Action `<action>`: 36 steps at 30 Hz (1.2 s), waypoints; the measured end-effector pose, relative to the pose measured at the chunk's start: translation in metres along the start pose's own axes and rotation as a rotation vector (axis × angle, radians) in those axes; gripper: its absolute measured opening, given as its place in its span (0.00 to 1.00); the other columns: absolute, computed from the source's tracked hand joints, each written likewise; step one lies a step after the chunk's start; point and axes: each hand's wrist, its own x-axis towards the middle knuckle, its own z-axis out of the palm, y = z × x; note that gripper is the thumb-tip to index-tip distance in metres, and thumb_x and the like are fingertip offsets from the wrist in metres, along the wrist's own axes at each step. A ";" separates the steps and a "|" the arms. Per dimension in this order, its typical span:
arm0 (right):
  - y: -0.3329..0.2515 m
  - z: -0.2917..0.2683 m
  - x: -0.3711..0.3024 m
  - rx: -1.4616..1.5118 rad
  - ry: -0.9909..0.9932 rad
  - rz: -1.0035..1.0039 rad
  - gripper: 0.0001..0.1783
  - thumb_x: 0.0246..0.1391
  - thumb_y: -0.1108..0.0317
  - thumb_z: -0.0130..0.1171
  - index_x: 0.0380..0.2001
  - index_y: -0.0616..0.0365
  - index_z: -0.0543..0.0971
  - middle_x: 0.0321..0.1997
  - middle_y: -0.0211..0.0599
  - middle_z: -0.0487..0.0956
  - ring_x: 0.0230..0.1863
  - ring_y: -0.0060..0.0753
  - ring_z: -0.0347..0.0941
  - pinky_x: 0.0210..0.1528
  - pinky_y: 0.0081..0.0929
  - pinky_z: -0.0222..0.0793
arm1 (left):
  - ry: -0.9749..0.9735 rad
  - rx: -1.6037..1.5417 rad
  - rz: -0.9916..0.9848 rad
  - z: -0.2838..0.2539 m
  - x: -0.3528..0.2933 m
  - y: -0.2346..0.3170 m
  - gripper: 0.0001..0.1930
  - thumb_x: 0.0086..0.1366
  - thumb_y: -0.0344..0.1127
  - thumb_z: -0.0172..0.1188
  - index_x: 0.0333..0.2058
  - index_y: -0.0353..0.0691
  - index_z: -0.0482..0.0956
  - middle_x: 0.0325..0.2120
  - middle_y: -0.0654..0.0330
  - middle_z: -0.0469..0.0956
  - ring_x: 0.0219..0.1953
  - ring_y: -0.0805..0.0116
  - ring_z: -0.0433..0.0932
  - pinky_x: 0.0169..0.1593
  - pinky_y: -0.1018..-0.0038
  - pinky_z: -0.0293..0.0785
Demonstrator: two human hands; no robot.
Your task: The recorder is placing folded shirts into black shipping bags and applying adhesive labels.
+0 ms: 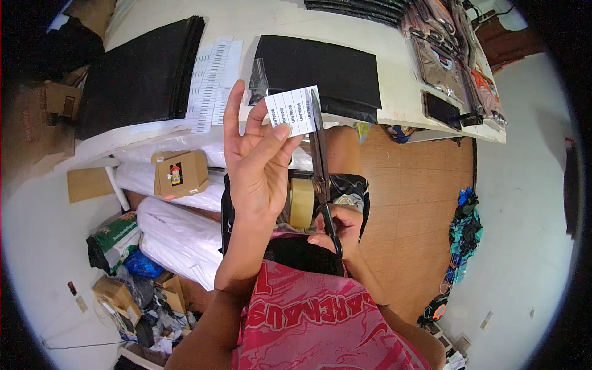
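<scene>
Fabric, red with pale print, covers the lap at the lower edge. Right hand (342, 227) sits just above it, fingers curled through the handles of black scissors (320, 161), blades pointing up and away. Left hand (256, 154) is raised, thumb and forefinger pinching a small white label sheet (291, 111); remaining fingers extend upward, loosely spread. Scissor blades meet the sheet's right edge. Roll of tan tape (301, 203) stands between the two hands, lower down. Floor is brown wood-look boards (410, 209). White plastic-wrapped rolls (182, 237) and a small cardboard box (180, 174) lie under the white table (394, 55). Tabletop carries flat matte black sheets (327, 71) and white label strips (213, 83)
</scene>
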 end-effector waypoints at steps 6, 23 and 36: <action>0.001 -0.003 -0.001 -0.010 -0.022 0.004 0.22 0.35 0.59 0.77 0.18 0.59 0.73 0.15 0.27 0.71 0.17 0.20 0.65 0.21 0.18 0.57 | -0.005 -0.007 0.000 -0.003 0.001 0.002 0.38 0.57 0.13 0.51 0.65 0.42 0.49 0.47 0.53 0.72 0.49 0.60 0.76 0.51 0.64 0.79; -0.005 0.000 -0.004 0.032 0.017 0.027 0.23 0.34 0.56 0.77 0.18 0.59 0.73 0.16 0.25 0.71 0.17 0.18 0.65 0.20 0.16 0.56 | -0.035 0.019 -0.013 -0.002 -0.005 0.002 0.37 0.57 0.12 0.50 0.64 0.41 0.50 0.47 0.54 0.73 0.49 0.61 0.76 0.50 0.66 0.80; 0.001 -0.001 -0.005 0.017 0.035 -0.021 0.20 0.33 0.65 0.78 0.16 0.56 0.72 0.16 0.25 0.72 0.16 0.15 0.64 0.17 0.16 0.52 | -0.020 0.025 -0.028 -0.005 -0.003 -0.004 0.37 0.57 0.12 0.50 0.64 0.41 0.50 0.47 0.55 0.73 0.48 0.61 0.76 0.49 0.67 0.80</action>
